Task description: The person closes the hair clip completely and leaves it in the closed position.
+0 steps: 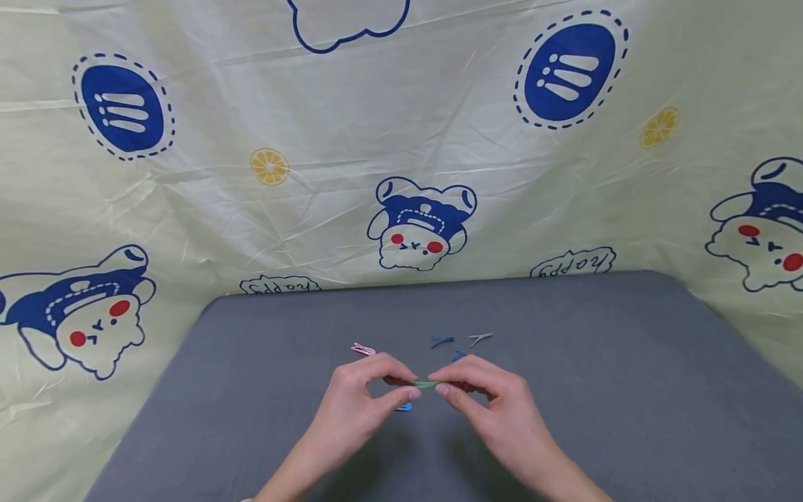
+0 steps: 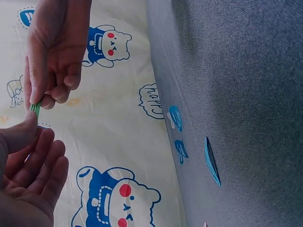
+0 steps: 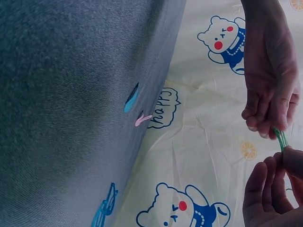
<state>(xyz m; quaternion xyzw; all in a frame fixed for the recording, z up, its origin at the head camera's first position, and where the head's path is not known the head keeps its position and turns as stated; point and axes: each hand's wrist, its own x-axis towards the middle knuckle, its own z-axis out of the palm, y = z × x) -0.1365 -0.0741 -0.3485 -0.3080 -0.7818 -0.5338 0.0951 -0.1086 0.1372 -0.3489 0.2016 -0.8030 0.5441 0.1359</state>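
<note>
Gray table [image 1: 596, 362] is backed by cartoon-print sheet [image 1: 188, 216]. Above it, green hair clip [image 1: 426, 384] is held by left hand [image 1: 354, 399] and right hand [image 1: 507, 401], wrists angled inward, each end pinched between thumb and fingertips.

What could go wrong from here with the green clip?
Fingertips of the left hand and right hand pinch the small green clip above the table, so it might slip and drop. Lowering the hands could nudge the light blue clip, partly hidden in the head view.
</note>
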